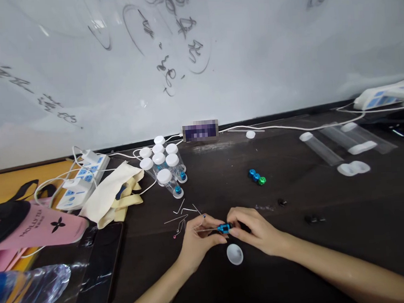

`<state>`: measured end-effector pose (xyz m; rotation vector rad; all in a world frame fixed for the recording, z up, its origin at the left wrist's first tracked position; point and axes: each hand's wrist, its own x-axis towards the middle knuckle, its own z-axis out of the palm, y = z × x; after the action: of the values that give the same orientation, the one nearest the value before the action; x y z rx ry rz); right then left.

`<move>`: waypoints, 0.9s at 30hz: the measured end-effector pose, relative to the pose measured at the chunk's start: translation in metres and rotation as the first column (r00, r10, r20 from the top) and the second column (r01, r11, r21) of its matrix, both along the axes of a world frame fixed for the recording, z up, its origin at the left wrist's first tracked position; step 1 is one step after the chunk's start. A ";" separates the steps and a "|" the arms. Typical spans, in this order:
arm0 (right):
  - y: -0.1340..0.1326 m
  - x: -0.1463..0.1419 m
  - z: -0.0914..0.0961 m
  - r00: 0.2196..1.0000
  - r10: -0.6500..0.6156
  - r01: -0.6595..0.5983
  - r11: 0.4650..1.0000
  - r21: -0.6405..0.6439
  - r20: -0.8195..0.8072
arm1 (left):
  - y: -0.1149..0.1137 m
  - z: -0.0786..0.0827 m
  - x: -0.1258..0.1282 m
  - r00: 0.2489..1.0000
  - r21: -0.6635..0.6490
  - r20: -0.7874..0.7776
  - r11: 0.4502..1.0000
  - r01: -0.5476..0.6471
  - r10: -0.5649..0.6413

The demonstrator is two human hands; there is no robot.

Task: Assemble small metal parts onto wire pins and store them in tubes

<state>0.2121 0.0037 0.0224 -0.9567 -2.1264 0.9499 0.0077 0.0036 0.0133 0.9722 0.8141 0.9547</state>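
Observation:
Between my two hands is a small shiny blue metal part (224,228) with dark bands. A thin metal rod (207,230) runs from its left end into my left hand (193,244), which is closed with fingers and thumb around the rod and the part's near end. My right hand (258,233) pinches the part's right end, where something dark shows at the fingertips. Just below lies a white round cap (234,254). Beside my left hand are scattered thin pins and bent L-shaped metal keys (188,210).
Several clear tubes with white caps (164,176) stand behind, some holding blue parts. Blue and green metal pieces (257,176) and small black pieces (281,202) lie right of centre. Empty clear tubes (321,148) lie farther right. A phone (101,269), bottle (35,290) and pink cup (51,222) occupy the left.

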 end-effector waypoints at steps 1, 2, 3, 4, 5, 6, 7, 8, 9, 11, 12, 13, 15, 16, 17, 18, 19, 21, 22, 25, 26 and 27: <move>0.000 0.000 0.000 1.000 0.009 -0.010 1.000 0.018 0.018 | -0.001 -0.001 0.000 1.000 0.006 -0.021 1.000 -0.009 0.009; -0.001 -0.001 0.000 0.999 0.017 -0.018 0.999 0.035 0.035 | -0.001 -0.001 0.000 0.999 0.016 -0.042 1.000 -0.016 0.016; -0.001 -0.001 0.000 0.999 0.022 -0.025 0.998 0.051 0.050 | -0.002 -0.002 0.000 0.998 0.033 -0.055 0.999 -0.017 0.019; -0.002 -0.001 0.000 0.998 0.027 -0.031 0.998 0.063 0.062 | -0.003 -0.003 -0.001 0.998 0.051 -0.063 0.999 -0.012 0.016; -0.002 -0.002 0.000 0.997 0.032 -0.037 0.997 0.072 0.071 | -0.003 -0.004 -0.001 0.998 0.068 -0.066 0.998 -0.006 0.011; -0.002 -0.002 0.000 0.996 0.037 -0.043 0.996 0.076 0.078 | -0.003 -0.004 -0.001 0.998 0.083 -0.066 0.997 0.002 0.003; -0.002 -0.002 0.000 0.996 0.041 -0.048 0.996 0.076 0.083 | -0.003 -0.004 -0.001 0.998 0.097 -0.065 0.995 0.009 -0.002; -0.002 -0.002 0.001 0.995 0.043 -0.049 0.996 0.074 0.088 | -0.003 -0.004 -0.001 0.998 0.111 -0.065 0.994 0.013 -0.005; -0.001 -0.002 0.001 0.995 0.041 -0.047 0.997 0.069 0.091 | -0.003 -0.004 -0.001 0.998 0.123 -0.064 0.992 0.014 -0.006; 0.000 -0.002 0.001 0.995 0.028 -0.034 0.998 0.057 0.096 | -0.001 -0.003 -0.001 0.998 0.131 -0.056 0.991 0.017 -0.009; 0.000 -0.002 0.001 0.995 0.024 -0.029 0.998 0.055 0.100 | -0.001 -0.003 -0.001 0.999 0.127 -0.051 0.992 0.019 -0.013; 0.000 -0.002 0.000 0.994 0.023 -0.029 0.998 0.057 0.104 | 0.000 -0.002 -0.001 0.999 0.123 -0.045 0.992 0.021 -0.016; -0.001 -0.002 -0.001 0.994 0.027 -0.035 0.997 0.075 0.105 | 0.001 -0.003 -0.001 1.000 0.128 -0.030 0.992 0.015 -0.011; -0.002 -0.003 -0.001 0.995 0.023 -0.032 0.996 0.088 0.098 | 0.002 -0.003 -0.002 1.000 0.143 -0.018 0.990 0.001 0.001; -0.003 -0.004 -0.001 0.996 0.013 -0.021 0.995 0.099 0.086 | 0.002 -0.004 -0.002 1.000 0.160 -0.003 0.987 -0.017 0.018; -0.003 -0.004 0.001 0.998 -0.012 0.005 0.994 0.108 0.068 | 0.002 -0.005 -0.002 0.999 0.173 0.016 0.984 -0.036 0.034; -0.002 -0.004 0.004 0.997 -0.054 0.048 0.992 0.115 0.049 | 0.002 -0.006 -0.002 0.999 0.170 0.033 0.984 -0.047 0.042; 0.005 0.001 0.016 0.983 -0.181 0.177 0.975 0.137 0.023 | 0.001 -0.006 -0.001 0.996 0.134 0.078 0.990 -0.044 0.034; 0.012 0.008 0.024 0.965 -0.262 0.254 0.953 0.163 0.030 | 0.001 -0.006 -0.001 0.994 0.112 0.106 0.993 -0.033 0.021; 0.040 0.048 0.054 0.858 -0.464 0.385 0.865 0.320 0.221 | 0.001 -0.004 0.000 0.986 0.097 0.165 0.995 -0.030 0.013; 0.050 0.067 0.062 0.774 -0.537 0.403 0.827 0.392 0.336 | 0.000 -0.003 0.000 0.984 0.098 0.177 0.994 -0.044 0.026; 0.059 0.089 0.069 0.635 -0.635 0.445 0.766 0.464 0.440 | 0.000 -0.003 0.000 0.981 0.098 0.186 0.993 -0.064 0.045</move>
<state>0.3006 0.0625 0.0915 -1.7507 -2.1135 -0.0264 0.0075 0.0035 0.0103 0.9387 0.6433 1.1256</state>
